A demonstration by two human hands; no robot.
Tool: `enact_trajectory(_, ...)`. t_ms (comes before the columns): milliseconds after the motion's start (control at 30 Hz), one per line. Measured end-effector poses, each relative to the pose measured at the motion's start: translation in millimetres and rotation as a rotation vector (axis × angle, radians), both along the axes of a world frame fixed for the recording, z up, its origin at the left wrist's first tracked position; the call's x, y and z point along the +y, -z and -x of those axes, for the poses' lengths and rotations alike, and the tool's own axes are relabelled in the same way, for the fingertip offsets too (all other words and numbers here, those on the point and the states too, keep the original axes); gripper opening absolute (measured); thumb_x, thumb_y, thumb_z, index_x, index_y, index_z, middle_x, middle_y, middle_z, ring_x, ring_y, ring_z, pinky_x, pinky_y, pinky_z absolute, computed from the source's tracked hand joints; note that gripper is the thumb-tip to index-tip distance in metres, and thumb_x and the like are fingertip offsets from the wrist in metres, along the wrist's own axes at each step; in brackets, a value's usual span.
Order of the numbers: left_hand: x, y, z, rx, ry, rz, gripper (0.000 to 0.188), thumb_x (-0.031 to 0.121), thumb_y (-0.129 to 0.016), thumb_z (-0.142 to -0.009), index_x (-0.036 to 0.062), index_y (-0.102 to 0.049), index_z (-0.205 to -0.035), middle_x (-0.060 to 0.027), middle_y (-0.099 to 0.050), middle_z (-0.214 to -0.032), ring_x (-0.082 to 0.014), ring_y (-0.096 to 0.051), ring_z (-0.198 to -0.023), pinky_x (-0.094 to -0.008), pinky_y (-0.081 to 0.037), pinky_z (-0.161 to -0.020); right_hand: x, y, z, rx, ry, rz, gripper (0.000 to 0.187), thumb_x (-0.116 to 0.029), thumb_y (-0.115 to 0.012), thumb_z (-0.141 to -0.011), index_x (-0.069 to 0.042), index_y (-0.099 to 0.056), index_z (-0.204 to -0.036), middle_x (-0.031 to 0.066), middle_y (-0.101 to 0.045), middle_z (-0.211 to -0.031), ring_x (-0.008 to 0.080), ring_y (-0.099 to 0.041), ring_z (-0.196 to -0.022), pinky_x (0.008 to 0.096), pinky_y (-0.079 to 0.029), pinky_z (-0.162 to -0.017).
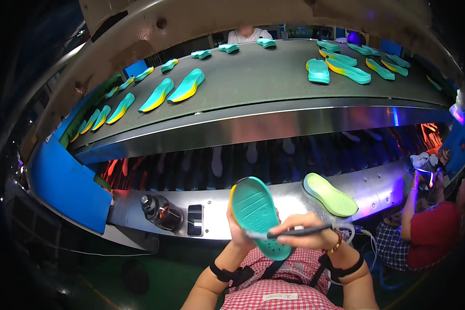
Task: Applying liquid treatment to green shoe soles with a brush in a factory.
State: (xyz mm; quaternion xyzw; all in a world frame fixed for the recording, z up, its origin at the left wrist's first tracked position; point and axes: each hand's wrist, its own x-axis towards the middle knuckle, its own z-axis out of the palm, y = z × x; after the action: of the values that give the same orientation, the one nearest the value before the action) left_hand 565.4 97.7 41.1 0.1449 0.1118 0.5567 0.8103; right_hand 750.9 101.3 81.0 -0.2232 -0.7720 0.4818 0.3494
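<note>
My left hand [238,233] grips a teal shoe sole [256,213] from behind, holding it upright with its tread side facing me. My right hand [309,233] pinches a thin dark brush [289,233] laid across the lower part of that sole, with the tip touching its surface. A light green sole [329,194] lies flat on the shiny metal ledge [206,199] just to the right of the held one.
Several teal-and-yellow soles [187,86] ride the grey upper conveyor belt [263,77]. A lower belt [274,160] runs under it. A dark bottle [161,211] lies on the ledge at left. A person in red [435,227] works at right; another sits across.
</note>
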Motion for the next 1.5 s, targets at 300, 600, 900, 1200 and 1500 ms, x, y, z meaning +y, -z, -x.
enact_trajectory(300, 4.3, -28.9, 5.7, 0.099, -0.343, -0.155, 0.089, 0.074, -0.014, -0.077, -0.0011, -0.050, -0.107, -0.0192, -0.057, -0.091, -0.0301, -0.057, -0.079, -0.0414, -0.047, -0.070, -6.5, -1.3, -5.1, 0.112, -0.040, -0.127, 0.022, -0.004, -0.068, -0.073, -0.004, -0.065, -0.095, 0.0091, -0.065, -0.089, 0.0200, -0.062, -0.080, 0.0292, -0.049, -0.072)
enact_trajectory(600, 9.3, -37.5, 11.2, 0.211, -0.452, -0.248, 0.088, 0.075, -0.015, -0.077, 0.0001, -0.050, -0.107, -0.0192, -0.057, -0.089, -0.0299, -0.057, -0.076, -0.0414, -0.047, -0.069, -9.1, -2.4, -16.7, 0.057, -0.046, -0.109, 0.022, -0.002, -0.066, -0.074, -0.003, -0.065, -0.095, 0.0089, -0.065, -0.088, 0.0203, -0.061, -0.084, 0.0298, -0.048, -0.076)
enact_trajectory(900, -24.4, -31.3, -27.3, 0.160, -0.322, -0.009, 0.075, 0.063, -0.027, -0.084, 0.0028, -0.034, -0.130, -0.0196, -0.050, -0.116, -0.0336, -0.052, -0.104, -0.0472, -0.041, -0.090, -19.8, 8.5, -4.1, 0.745, 0.041, 0.931, 0.019, -0.002, -0.061, -0.079, 0.004, -0.061, -0.097, 0.0115, -0.064, -0.094, 0.0170, -0.060, -0.088, 0.0263, -0.048, -0.079)
enact_trajectory(1200, -7.8, -1.1, 6.9, 0.216, 0.088, -0.179, 0.055, 0.040, -0.040, -0.087, -0.0014, -0.042, -0.122, -0.0192, -0.054, -0.112, -0.0301, -0.056, -0.099, -0.0421, -0.045, -0.086, -13.8, -13.3, -29.1, 0.120, 0.035, 0.202, 0.022, -0.002, -0.065, -0.076, 0.001, -0.063, -0.098, 0.0113, -0.065, -0.092, 0.0150, -0.062, -0.082, 0.0256, -0.049, -0.074)
enact_trajectory(1500, -5.1, -20.2, 14.8, 0.493, 0.401, -0.067, 0.046, 0.032, -0.046, -0.088, -0.0030, -0.047, -0.117, -0.0132, -0.058, -0.105, -0.0164, -0.059, -0.089, -0.0271, -0.048, -0.076, -4.6, -18.5, -45.1, 0.068, -0.195, 0.022, 0.025, -0.001, -0.065, -0.075, -0.002, -0.062, -0.100, 0.0119, -0.064, -0.099, 0.0230, -0.063, -0.091, 0.0298, -0.049, -0.081)
